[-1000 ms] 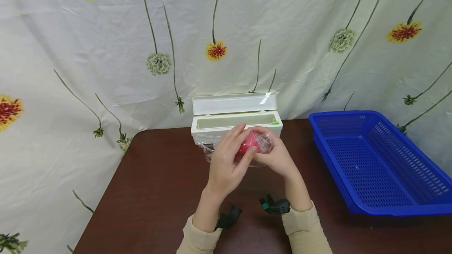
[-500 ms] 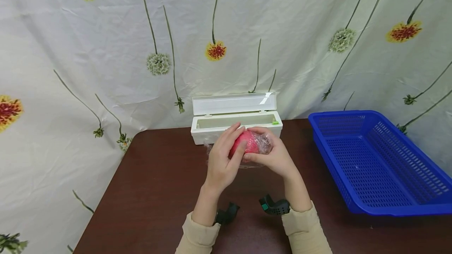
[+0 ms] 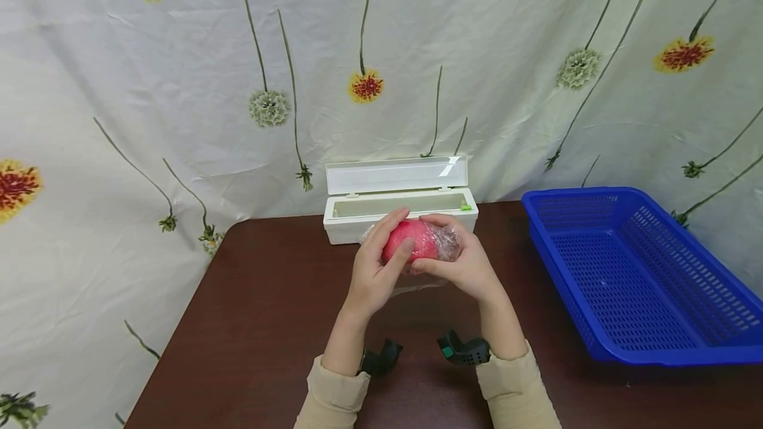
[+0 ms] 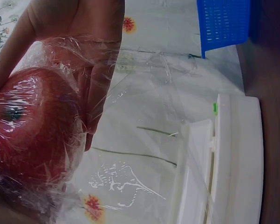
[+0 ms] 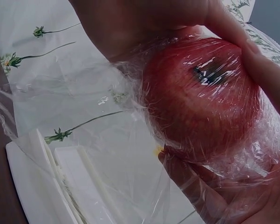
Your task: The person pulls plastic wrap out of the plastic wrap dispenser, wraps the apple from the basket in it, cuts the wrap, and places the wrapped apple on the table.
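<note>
A red apple (image 3: 411, 240) is wrapped in clear cling film (image 5: 263, 161), raised in front of the white box in the head view. My left hand (image 3: 371, 277) holds its left side, thumb on the near face and fingers over the far side. From the right, my right hand (image 3: 467, 267) grips the bunched film and the apple between thumb and fingers. Both wrist views show the apple's dark stem hollow under shiny film. A loose sheet of film (image 4: 149, 88) trails off the fruit in the left wrist view.
Behind the hands, a long white box (image 3: 352, 232) stands with its lid (image 3: 393, 176) raised and a small green piece (image 3: 465, 206) at its right end. A blue plastic basket (image 3: 572, 313) sits at the right of the brown table (image 3: 250, 323). A flowered cloth (image 3: 197, 71) hangs behind.
My left hand has shifted slightly left and its thumb has drawn back, so more of the apple shows. The loose film left of that hand has been drawn in. My right hand stays put.
</note>
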Tool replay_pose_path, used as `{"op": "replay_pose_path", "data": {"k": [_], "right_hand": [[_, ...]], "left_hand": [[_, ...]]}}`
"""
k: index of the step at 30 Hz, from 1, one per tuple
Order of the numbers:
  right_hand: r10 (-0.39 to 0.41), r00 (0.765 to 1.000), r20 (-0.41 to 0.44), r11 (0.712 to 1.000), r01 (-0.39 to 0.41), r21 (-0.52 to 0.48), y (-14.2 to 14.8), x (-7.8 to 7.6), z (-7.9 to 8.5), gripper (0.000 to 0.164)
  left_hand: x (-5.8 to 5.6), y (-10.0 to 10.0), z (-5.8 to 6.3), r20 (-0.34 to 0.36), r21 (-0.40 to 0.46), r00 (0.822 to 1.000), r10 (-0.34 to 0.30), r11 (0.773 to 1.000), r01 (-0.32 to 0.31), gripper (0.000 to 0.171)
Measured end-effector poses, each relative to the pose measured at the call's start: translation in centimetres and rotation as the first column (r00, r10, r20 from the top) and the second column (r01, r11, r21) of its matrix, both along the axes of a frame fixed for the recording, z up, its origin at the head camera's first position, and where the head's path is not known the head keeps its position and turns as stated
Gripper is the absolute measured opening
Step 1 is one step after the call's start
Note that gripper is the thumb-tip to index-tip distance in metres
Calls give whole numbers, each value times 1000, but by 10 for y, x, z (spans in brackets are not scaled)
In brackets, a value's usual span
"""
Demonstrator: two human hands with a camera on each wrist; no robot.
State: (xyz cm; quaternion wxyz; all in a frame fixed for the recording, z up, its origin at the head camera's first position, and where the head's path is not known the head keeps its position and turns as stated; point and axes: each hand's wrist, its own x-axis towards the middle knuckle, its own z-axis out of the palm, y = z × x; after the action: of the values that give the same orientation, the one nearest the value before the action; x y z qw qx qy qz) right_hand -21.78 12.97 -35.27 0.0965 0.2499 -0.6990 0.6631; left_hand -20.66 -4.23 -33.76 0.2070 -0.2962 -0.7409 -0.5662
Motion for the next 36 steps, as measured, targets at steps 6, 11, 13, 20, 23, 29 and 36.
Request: {"op": "replay_pose_path", "data": {"k": [6, 11, 13, 20, 23, 29, 36], "right_hand": [[3, 1000, -5, 1000, -3, -12, 0, 2, 2, 63], [-4, 1000, 1, 1000, 4, -8, 0, 4, 4, 63], [-7, 1000, 2, 1000, 7, -4, 0, 5, 4, 63], [0, 1000, 5, 1000, 0, -14, -1, 5, 5, 62], [11, 1000, 10, 1000, -11, -28, -1, 5, 5, 63], [29, 999, 18, 999, -29, -27, -1, 5, 5, 64], [82, 996, 24, 997, -82, -10, -1, 5, 6, 65]], "left_hand": [[9, -1, 12, 55, 62, 995, -88, 995, 84, 43], [-6, -3, -7, 90, 106, 984, -153, 984, 143, 48], [-10, -4, -13, 111, 125, 977, -182, 978, 168, 50], [-14, -6, -16, 142, 155, 959, -245, 962, 223, 62], [-14, -6, -16, 151, 161, 955, -254, 960, 230, 65], [-13, -8, -16, 171, 154, 952, -253, 961, 228, 70], [-14, -12, -17, 149, 156, 966, -212, 970, 188, 62]]}}
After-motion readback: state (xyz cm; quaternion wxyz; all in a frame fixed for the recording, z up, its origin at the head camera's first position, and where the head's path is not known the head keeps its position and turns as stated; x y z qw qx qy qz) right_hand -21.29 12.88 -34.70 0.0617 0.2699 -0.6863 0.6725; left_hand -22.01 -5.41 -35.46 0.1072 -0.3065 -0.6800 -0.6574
